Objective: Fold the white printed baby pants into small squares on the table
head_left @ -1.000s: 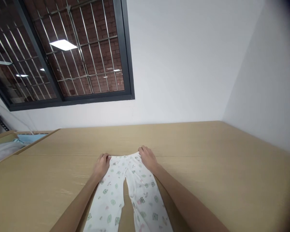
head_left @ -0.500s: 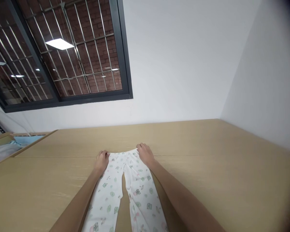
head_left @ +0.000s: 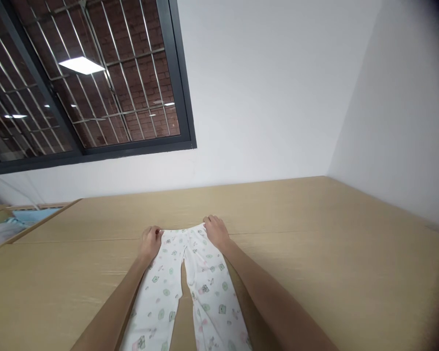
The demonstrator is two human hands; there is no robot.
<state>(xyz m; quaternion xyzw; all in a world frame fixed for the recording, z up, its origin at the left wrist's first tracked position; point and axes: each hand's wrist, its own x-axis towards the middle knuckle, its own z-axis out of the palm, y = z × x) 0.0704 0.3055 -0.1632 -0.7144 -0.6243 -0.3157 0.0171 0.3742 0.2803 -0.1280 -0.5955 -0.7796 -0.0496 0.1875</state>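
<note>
A small pair of white trousers (head_left: 185, 282) with a green and pink print lies flat on the wooden table (head_left: 314, 243), waistband away from me, legs running toward me. My left hand (head_left: 149, 242) pinches the left corner of the waistband with curled fingers. My right hand (head_left: 215, 230) grips the right corner of the waistband, fingers bent over the cloth. Both forearms lie along the outer sides of the legs.
White walls meet at a corner behind the table on the right. A dark-framed barred window (head_left: 84, 83) fills the upper left. At the far left edge an open wooden box (head_left: 7, 224) holds pale and blue cloth.
Hands and trousers have shifted slightly away from me and left in the picture as the view tilted; the grip on the waistband is unchanged.
</note>
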